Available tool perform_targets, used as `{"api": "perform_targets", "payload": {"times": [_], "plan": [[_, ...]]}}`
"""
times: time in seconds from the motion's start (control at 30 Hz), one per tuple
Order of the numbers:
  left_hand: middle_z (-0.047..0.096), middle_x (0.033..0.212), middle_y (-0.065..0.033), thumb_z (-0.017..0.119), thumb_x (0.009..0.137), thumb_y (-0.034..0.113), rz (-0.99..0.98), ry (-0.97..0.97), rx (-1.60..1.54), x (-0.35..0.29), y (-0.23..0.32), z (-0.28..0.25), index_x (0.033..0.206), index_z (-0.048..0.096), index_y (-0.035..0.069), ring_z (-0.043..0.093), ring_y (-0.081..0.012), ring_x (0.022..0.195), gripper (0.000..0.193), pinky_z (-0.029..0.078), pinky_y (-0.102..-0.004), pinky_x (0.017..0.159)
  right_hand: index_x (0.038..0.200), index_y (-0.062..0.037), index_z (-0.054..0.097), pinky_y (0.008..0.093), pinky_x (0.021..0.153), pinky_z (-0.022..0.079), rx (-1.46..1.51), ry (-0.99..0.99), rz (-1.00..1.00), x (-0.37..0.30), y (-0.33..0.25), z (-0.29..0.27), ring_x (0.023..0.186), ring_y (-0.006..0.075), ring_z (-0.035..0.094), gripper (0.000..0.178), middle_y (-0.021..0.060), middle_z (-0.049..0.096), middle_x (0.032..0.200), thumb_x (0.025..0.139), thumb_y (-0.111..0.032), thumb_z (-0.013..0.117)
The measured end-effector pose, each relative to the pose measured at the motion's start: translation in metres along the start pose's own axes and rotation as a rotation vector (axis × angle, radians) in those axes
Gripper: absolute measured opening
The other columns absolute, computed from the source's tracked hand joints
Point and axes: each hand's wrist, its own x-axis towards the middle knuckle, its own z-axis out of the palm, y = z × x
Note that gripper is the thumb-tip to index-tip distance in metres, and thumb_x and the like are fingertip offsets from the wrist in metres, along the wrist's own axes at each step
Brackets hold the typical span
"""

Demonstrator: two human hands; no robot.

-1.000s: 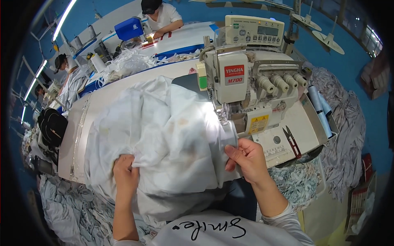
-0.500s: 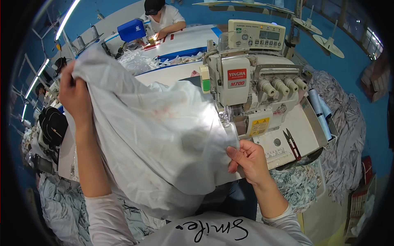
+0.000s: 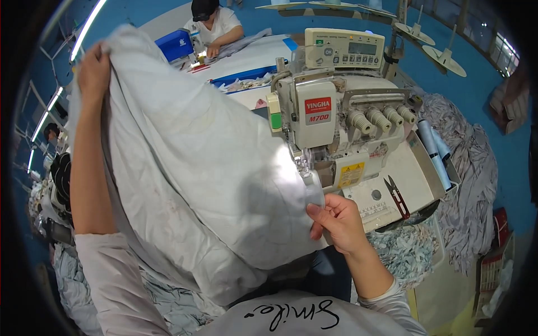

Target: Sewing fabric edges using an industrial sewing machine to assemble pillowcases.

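Left hand (image 3: 94,70) raised high at upper left, closed on the top edge of a large pale grey cloth (image 3: 196,173). Right hand (image 3: 338,221) low at centre, fingers pinched on the cloth's lower right corner, just in front of the sewing machine (image 3: 336,131). Cloth stretched between both hands, hanging slantwise over the tabletop (image 3: 392,196) and hiding most of its left half.

One shallow tray (image 3: 434,151) at the right edge of the tabletop, holding what looks like two pale rolls lying side by side. Below the tabletop edge, a bin or heap of small cloth scraps (image 3: 403,252); walls not clearly visible.

One sewing machine, cream-coloured, with four tension knobs (image 3: 384,117) in a row and one control panel (image 3: 344,49) on top. One pair of small black snips (image 3: 397,196) on the tabletop, right of the right hand. Heaps of grey fabric (image 3: 465,190) on the floor at right. One other person (image 3: 216,25) at a bench further back, beside a blue machine (image 3: 176,45).

Raised cloth blocking sight of whatever lies left of the machine.
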Motion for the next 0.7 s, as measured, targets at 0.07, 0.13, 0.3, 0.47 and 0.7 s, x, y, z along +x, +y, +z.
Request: {"api": "perform_targets", "payload": {"times": [0.07, 0.13, 0.3, 0.47, 0.7], "plan": [[0.054, 0.125, -0.0187, 0.068, 0.081, 0.028, 0.108, -0.165, -0.175, -0.052, -0.024, 0.019, 0.125, 0.053, 0.004, 0.052, -0.0316, 0.116, 0.052, 0.041, -0.0385, 0.096, 0.087, 0.0013, 0.062, 0.0217, 0.045, 0.047, 0.009, 0.002, -0.004, 0.000, 0.000, -0.001, 0.047, 0.0096, 0.057, 0.018, 0.0033, 0.061, 0.062, 0.087, -0.016, 0.066], [0.045, 0.134, -0.0187, 0.081, 0.067, 0.035, 0.010, -0.664, -0.372, -0.145, -0.003, -0.009, 0.131, 0.045, 0.001, 0.042, -0.0333, 0.125, 0.081, 0.033, -0.0403, 0.104, 0.087, 0.0014, 0.061, 0.0219, 0.045, 0.047, -0.018, 0.031, 0.003, 0.003, 0.000, -0.004, 0.047, 0.0099, 0.058, 0.019, 0.0036, 0.061, 0.062, 0.087, -0.016, 0.067], [0.064, 0.093, -0.0167, 0.076, 0.063, 0.008, -0.153, -1.163, -0.284, -0.311, 0.055, -0.135, 0.093, 0.064, 0.002, 0.061, -0.0355, 0.087, 0.033, 0.048, -0.0389, 0.075, 0.087, 0.0012, 0.061, 0.0220, 0.045, 0.047, -0.029, 0.043, 0.011, 0.003, 0.001, 0.000, 0.047, 0.0098, 0.058, 0.021, 0.0037, 0.060, 0.060, 0.087, -0.019, 0.067], [0.059, 0.076, -0.0162, 0.063, 0.074, -0.004, -0.122, -0.570, -0.294, -0.296, 0.056, -0.121, 0.091, 0.061, 0.000, 0.058, -0.0313, 0.067, 0.018, 0.046, -0.0357, 0.062, 0.087, 0.0007, 0.061, 0.0216, 0.045, 0.046, 0.002, 0.026, -0.010, 0.003, 0.006, -0.004, 0.047, 0.0096, 0.057, 0.022, 0.0037, 0.061, 0.060, 0.088, -0.021, 0.066], [0.061, 0.071, -0.0074, 0.055, 0.089, 0.011, -0.218, -0.028, -0.356, -0.192, 0.047, -0.076, 0.093, 0.063, 0.003, 0.055, -0.0140, 0.062, 0.011, 0.044, -0.0288, 0.059, 0.086, -0.0001, 0.061, 0.0214, 0.045, 0.045, -0.014, 0.023, -0.022, 0.002, 0.002, -0.001, 0.046, 0.0095, 0.056, 0.023, 0.0039, 0.060, 0.057, 0.089, -0.023, 0.066]]}}
